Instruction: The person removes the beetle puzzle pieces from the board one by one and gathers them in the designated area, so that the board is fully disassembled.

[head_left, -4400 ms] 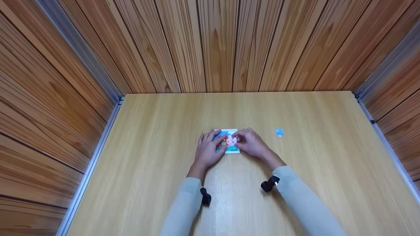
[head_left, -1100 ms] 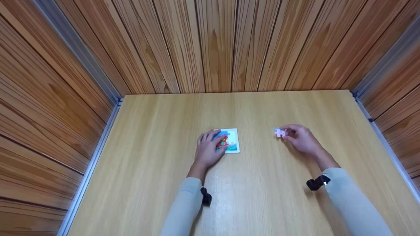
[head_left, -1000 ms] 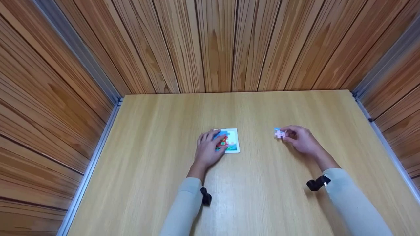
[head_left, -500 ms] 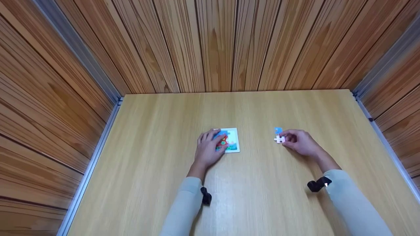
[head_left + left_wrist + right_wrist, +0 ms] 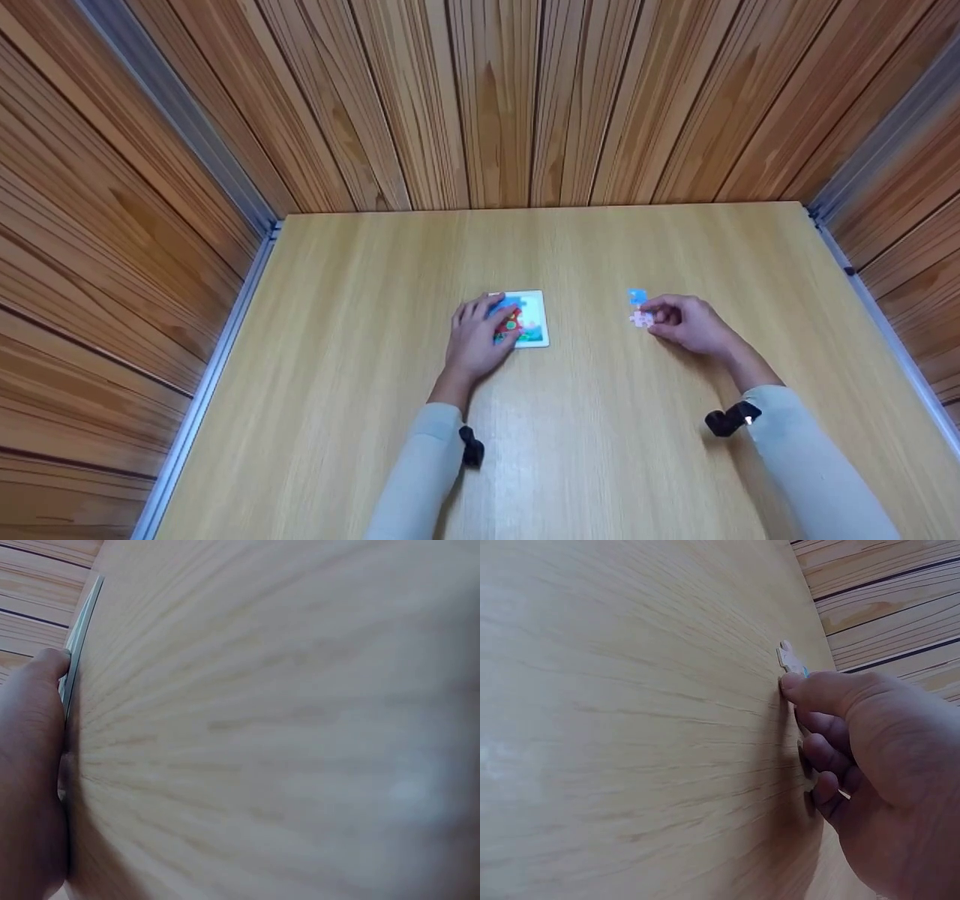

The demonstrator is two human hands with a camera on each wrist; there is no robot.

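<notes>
Head view | pink puzzle piece [image 5: 641,319] on or just above worktop [image 5: 585,420], edge pinched by right hand [image 5: 690,326], fingers narrow | blue piece [image 5: 637,295] just beyond, contact unclear | puzzle tray [image 5: 545,330] well apart, left hand [image 5: 474,337] resting fingers across it | risk: shallow pinch could slip, closeness could jog blue piece

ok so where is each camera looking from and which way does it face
Head: worn on the head, facing forward and down at the table; both sleeves, the left hand and the right hand show.
Left wrist: on that wrist, looking low along the table; part of the left hand shows at the left edge, on the puzzle tray.
Right wrist: on that wrist, looking across the table; the right hand shows, holding a puzzle piece.
Head and left wrist share the left hand and puzzle tray.
</notes>
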